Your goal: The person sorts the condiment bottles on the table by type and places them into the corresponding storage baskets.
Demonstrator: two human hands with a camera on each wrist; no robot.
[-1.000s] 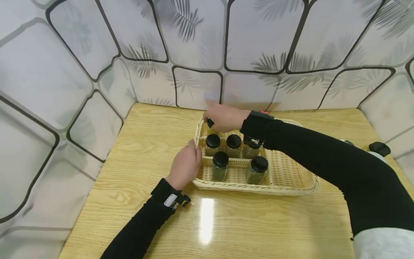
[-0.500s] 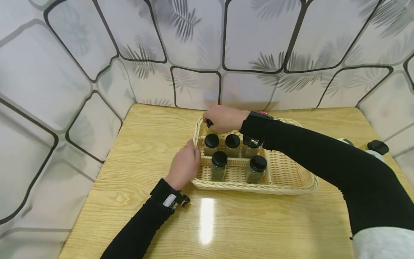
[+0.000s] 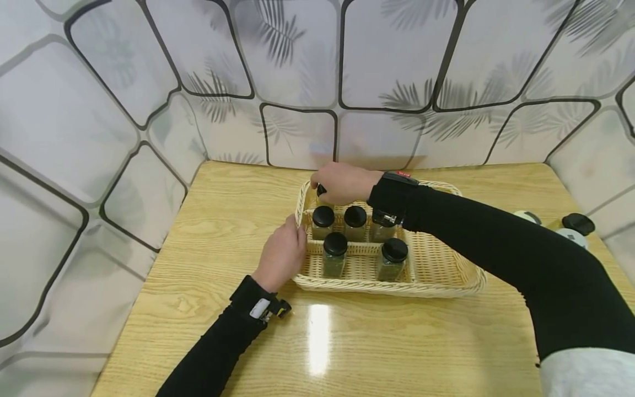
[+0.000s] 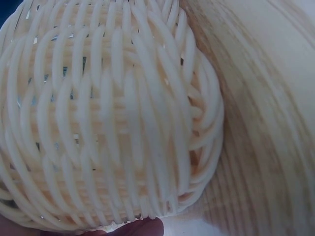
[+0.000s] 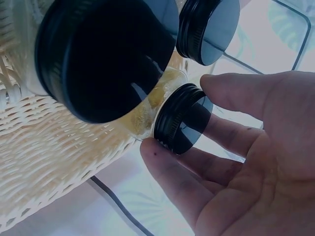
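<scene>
A pale woven basket [image 3: 436, 289] with dividers stands on the wooden table. My left hand [image 3: 280, 253] grips its left side; close up, the left wrist view is filled by the basket's weave [image 4: 113, 118], with a fingertip at the bottom edge. At the back left compartment, my right hand [image 3: 347, 183] reaches down over a small jar. Seen from the right wrist, thumb and fingers pinch that jar's black lid [image 5: 184, 120], and yellowish contents show through the clear body. Whether its base touches the basket floor cannot be seen.
Several black-lidded jars stand in the basket: a middle row with a left jar [image 3: 323, 218] and a centre jar [image 3: 355, 218], and front jars [image 3: 335, 248] [image 3: 393, 256]. Beyond my right arm lie a black-lidded jar [image 3: 577, 223] and a white round item [image 3: 572, 238]. A patterned curtain [image 3: 387, 132] borders the table.
The head view has shifted slightly. Both hands keep their places on the basket and the jar, with no other visible movement.
</scene>
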